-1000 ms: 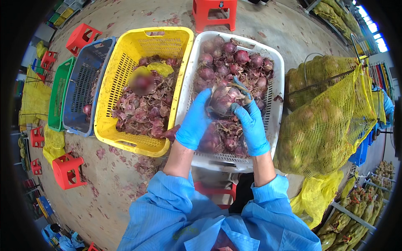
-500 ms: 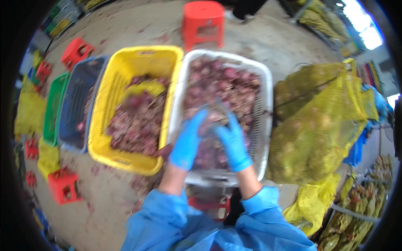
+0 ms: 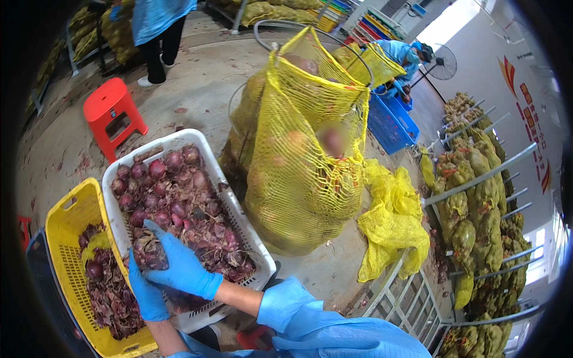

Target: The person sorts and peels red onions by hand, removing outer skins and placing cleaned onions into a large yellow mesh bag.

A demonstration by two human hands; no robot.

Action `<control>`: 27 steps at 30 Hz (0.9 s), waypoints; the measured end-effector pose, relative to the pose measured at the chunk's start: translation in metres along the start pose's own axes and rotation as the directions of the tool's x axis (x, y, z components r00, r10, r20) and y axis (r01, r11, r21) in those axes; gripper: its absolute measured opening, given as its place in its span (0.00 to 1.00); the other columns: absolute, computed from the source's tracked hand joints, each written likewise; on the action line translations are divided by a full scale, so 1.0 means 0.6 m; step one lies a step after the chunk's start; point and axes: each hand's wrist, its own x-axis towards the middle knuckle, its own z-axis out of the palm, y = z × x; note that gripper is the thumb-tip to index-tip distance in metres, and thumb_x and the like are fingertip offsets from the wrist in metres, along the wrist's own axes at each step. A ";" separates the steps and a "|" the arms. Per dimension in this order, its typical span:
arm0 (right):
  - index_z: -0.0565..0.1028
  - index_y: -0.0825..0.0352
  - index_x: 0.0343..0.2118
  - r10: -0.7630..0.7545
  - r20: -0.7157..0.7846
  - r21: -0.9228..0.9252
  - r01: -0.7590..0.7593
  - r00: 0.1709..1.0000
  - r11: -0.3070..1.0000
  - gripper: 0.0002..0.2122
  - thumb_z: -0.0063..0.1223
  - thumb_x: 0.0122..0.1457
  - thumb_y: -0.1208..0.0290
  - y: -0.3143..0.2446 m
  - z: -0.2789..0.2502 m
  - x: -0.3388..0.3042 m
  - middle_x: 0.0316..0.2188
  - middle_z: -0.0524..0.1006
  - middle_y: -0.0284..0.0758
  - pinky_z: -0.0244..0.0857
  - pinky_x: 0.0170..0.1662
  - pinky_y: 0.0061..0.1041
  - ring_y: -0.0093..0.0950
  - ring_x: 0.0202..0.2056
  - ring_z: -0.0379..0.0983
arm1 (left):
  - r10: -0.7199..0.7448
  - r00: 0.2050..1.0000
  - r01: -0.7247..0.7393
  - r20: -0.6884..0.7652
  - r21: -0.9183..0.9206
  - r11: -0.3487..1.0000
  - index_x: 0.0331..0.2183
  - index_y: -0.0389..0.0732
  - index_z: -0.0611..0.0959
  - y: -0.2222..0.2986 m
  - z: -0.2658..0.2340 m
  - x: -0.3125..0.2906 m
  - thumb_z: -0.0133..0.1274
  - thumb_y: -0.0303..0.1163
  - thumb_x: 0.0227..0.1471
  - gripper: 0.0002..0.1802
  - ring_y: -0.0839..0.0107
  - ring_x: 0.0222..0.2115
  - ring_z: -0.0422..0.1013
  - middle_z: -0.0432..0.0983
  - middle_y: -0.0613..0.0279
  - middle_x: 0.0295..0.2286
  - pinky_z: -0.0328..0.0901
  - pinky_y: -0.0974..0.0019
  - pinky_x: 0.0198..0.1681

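Holding one red onion (image 3: 149,252) over the near-left part of the white crate (image 3: 249,231), by the side toward the yellow crate (image 3: 62,238). Both hands gloved blue. Right hand (image 3: 182,268): closed on the onion, fingers along its upper right, thumb side underneath, pinching it. Left hand (image 3: 146,295): lower down, up against the onion's left side; partly behind the right, so can't tell how its fingers close. White crate has a load of red onions (image 3: 158,170) mixed with dry skins. Yellow crate: mostly loose skins (image 3: 116,292). Just right of the white crate from here, a big yellow mesh bag (image 3: 298,197), top held wide by a wire hoop, contents showing through the net. Loose yellow netting (image 3: 391,221) on the floor beyond. Red stool (image 3: 107,101) past the crate's far end. Co-worker (image 3: 397,56) bending by a blue crate (image 3: 391,122), back right.
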 end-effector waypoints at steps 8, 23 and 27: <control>0.47 0.58 0.67 0.126 -0.059 0.151 -0.116 0.990 0.982 0.47 0.63 0.46 0.63 -0.014 -0.028 -0.007 0.59 0.61 0.53 0.56 0.61 0.38 0.49 0.59 0.60 | -0.087 0.991 0.093 0.102 -0.055 0.994 0.59 0.37 0.65 -0.064 -0.090 0.053 0.40 0.43 0.64 0.28 0.59 0.52 0.67 0.66 0.51 0.54 0.66 0.56 0.55; 0.46 0.56 0.67 0.151 -0.120 0.145 -0.133 0.981 0.980 0.46 0.62 0.47 0.64 0.007 -0.047 -0.003 0.61 0.58 0.54 0.55 0.61 0.38 0.49 0.60 0.58 | -0.140 0.974 0.131 0.179 0.061 0.989 0.57 0.39 0.67 -0.077 -0.042 0.041 0.37 0.47 0.65 0.28 0.62 0.49 0.69 0.70 0.55 0.51 0.67 0.57 0.52; 0.45 0.55 0.68 0.283 0.003 0.197 -0.278 0.959 0.940 0.47 0.63 0.47 0.63 -0.027 -0.050 -0.002 0.59 0.60 0.55 0.61 0.55 0.40 0.50 0.57 0.63 | -0.172 0.977 0.184 0.127 -0.089 0.979 0.57 0.38 0.67 -0.074 -0.051 0.043 0.35 0.47 0.65 0.27 0.60 0.49 0.69 0.69 0.54 0.52 0.66 0.56 0.53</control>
